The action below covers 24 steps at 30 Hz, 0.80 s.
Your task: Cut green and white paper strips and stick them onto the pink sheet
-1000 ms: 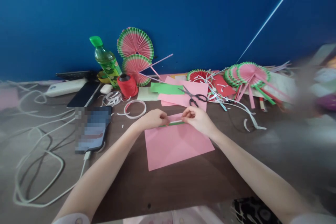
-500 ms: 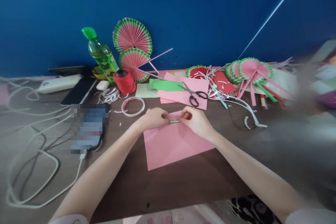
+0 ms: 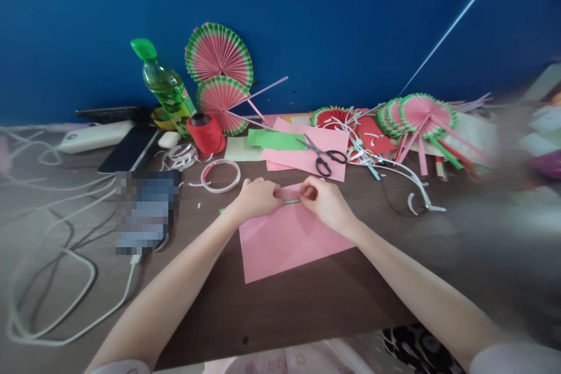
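Observation:
A pink sheet of paper (image 3: 289,239) lies on the dark table in front of me. Over its upper part, a narrow pale-green paper strip (image 3: 291,201) runs between my hands. Its left part is pinched by my left hand (image 3: 259,197), fingers closed, at the sheet's upper left. My right hand (image 3: 323,201) has thumb and forefinger pinched on the strip's other side, the remaining fingers curled. Most of the strip is hidden by the fingers. Just past my left wrist a small green tip (image 3: 222,211) shows.
Black-handled scissors (image 3: 324,159) rest on pink and green papers (image 3: 278,139). Behind stand folded paper fans (image 3: 219,52), a green bottle (image 3: 164,85) and a red thread spool (image 3: 205,133). A tape ring (image 3: 220,176), a phone (image 3: 149,210) and white cables (image 3: 70,339) lie leftward; paper scraps (image 3: 412,172) lie right.
Both hands hold nearly the same pinch on the strip. A small green tip now shows left of my left wrist. The whole view has shifted slightly.

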Each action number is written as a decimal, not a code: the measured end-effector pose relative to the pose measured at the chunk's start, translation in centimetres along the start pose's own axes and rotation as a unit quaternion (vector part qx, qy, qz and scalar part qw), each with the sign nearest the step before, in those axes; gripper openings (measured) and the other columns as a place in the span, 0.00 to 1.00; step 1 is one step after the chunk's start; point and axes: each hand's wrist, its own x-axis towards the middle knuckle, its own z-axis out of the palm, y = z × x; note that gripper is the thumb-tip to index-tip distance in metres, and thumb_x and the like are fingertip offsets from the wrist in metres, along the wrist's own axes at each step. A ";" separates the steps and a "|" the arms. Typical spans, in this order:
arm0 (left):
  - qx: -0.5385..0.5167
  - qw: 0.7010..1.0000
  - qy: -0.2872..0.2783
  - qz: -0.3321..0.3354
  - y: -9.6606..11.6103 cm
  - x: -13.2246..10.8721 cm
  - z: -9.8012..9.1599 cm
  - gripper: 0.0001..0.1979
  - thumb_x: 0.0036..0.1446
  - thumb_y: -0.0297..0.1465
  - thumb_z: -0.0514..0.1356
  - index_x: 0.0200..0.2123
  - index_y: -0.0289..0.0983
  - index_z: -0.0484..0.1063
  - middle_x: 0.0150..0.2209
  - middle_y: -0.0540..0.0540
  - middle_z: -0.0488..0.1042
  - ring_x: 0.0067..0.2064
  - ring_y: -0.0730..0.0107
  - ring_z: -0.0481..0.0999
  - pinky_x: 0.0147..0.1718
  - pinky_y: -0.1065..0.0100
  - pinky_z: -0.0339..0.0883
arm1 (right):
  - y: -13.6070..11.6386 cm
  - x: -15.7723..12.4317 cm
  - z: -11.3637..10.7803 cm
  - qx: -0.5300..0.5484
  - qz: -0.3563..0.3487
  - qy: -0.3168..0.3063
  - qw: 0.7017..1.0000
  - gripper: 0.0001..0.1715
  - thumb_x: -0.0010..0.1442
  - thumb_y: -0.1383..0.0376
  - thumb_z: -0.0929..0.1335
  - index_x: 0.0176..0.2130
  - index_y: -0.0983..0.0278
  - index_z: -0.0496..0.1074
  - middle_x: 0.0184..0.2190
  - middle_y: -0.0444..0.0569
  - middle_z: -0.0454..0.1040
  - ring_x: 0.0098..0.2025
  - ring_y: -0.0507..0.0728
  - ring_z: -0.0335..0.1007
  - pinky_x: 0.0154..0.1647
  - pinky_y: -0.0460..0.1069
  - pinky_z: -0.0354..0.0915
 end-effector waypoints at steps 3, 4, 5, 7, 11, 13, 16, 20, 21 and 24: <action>0.010 1.000 0.016 -0.001 0.0 0.0 0.4 0.08 0.46 0.31 0.51 0.21 0.37 0.67 0.28 0.44 0.73 0.42 0.54 0.69 0.44 0.53 0.52 | 0.0 0.0 0.1 -0.008 -0.009 0.003 1.000 0.06 0.47 0.73 0.64 0.27 0.62 0.65 0.22 0.42 0.69 0.26 0.51 0.66 0.29 0.46 0.60; 0.014 1.000 0.019 -0.001 0.0 0.0 0.4 0.08 0.46 0.31 0.51 0.21 0.37 0.67 0.28 0.44 0.73 0.42 0.54 0.69 0.44 0.53 0.52 | 0.0 -0.1 0.1 -0.012 -0.013 0.004 1.000 0.06 0.47 0.73 0.64 0.27 0.62 0.65 0.23 0.42 0.69 0.27 0.51 0.66 0.30 0.46 0.60; 0.017 1.000 0.021 0.000 0.0 0.0 0.5 0.08 0.47 0.31 0.51 0.21 0.37 0.67 0.28 0.44 0.73 0.42 0.54 0.69 0.44 0.53 0.52 | 0.1 -0.1 0.2 -0.016 -0.017 0.005 1.000 0.06 0.47 0.73 0.64 0.27 0.62 0.64 0.23 0.43 0.69 0.27 0.52 0.66 0.30 0.46 0.60; 0.019 1.000 0.024 0.002 0.0 0.0 0.6 0.09 0.48 0.32 0.51 0.21 0.37 0.67 0.28 0.44 0.73 0.43 0.54 0.69 0.44 0.53 0.53 | 0.1 -0.1 0.2 -0.024 -0.026 0.007 0.999 0.07 0.48 0.74 0.63 0.28 0.62 0.64 0.23 0.43 0.68 0.28 0.52 0.66 0.30 0.46 0.60; 0.024 0.999 0.029 0.001 0.0 0.0 0.7 0.10 0.49 0.33 0.50 0.23 0.38 0.69 0.29 0.44 0.74 0.43 0.54 0.69 0.44 0.53 0.53 | -0.1 -0.2 0.3 -0.032 -0.049 0.011 0.998 0.08 0.48 0.75 0.63 0.27 0.62 0.63 0.24 0.43 0.66 0.28 0.52 0.64 0.31 0.47 0.61; 0.026 0.999 0.028 0.002 0.0 0.0 0.7 0.11 0.49 0.33 0.50 0.24 0.38 0.70 0.30 0.44 0.74 0.43 0.54 0.68 0.44 0.53 0.53 | -0.3 -0.3 0.3 -0.036 -0.056 0.012 0.998 0.08 0.48 0.75 0.62 0.26 0.62 0.62 0.24 0.44 0.66 0.28 0.52 0.64 0.31 0.47 0.61; 0.026 0.999 0.026 0.002 0.0 0.0 0.6 0.10 0.49 0.33 0.49 0.24 0.38 0.69 0.30 0.44 0.74 0.43 0.54 0.68 0.43 0.53 0.53 | -0.3 -0.3 0.3 -0.044 -0.057 0.017 0.997 0.08 0.49 0.75 0.63 0.26 0.62 0.62 0.24 0.44 0.65 0.29 0.52 0.63 0.32 0.47 0.61; 0.030 0.999 0.026 0.003 0.0 -0.1 0.6 0.09 0.47 0.32 0.50 0.22 0.38 0.67 0.28 0.44 0.73 0.43 0.56 0.68 0.44 0.54 0.53 | 0.3 0.0 -0.6 -0.041 -0.038 0.045 0.997 0.06 0.48 0.72 0.66 0.27 0.63 0.64 0.24 0.43 0.66 0.27 0.52 0.62 0.31 0.47 0.60; 0.029 0.999 0.028 0.004 0.0 -0.2 0.6 0.09 0.47 0.32 0.50 0.22 0.38 0.67 0.28 0.45 0.73 0.43 0.57 0.68 0.44 0.55 0.53 | 0.5 0.2 -1.0 -0.032 -0.027 0.052 0.998 0.05 0.48 0.70 0.67 0.27 0.63 0.65 0.23 0.42 0.65 0.26 0.51 0.62 0.30 0.47 0.59; 0.020 0.999 0.033 0.004 0.0 -0.3 0.6 0.09 0.46 0.31 0.50 0.21 0.38 0.67 0.28 0.45 0.73 0.42 0.58 0.69 0.43 0.56 0.53 | 1.0 0.7 -2.1 -0.004 0.004 0.086 0.996 0.01 0.51 0.67 0.66 0.28 0.63 0.66 0.21 0.42 0.65 0.24 0.51 0.61 0.29 0.47 0.59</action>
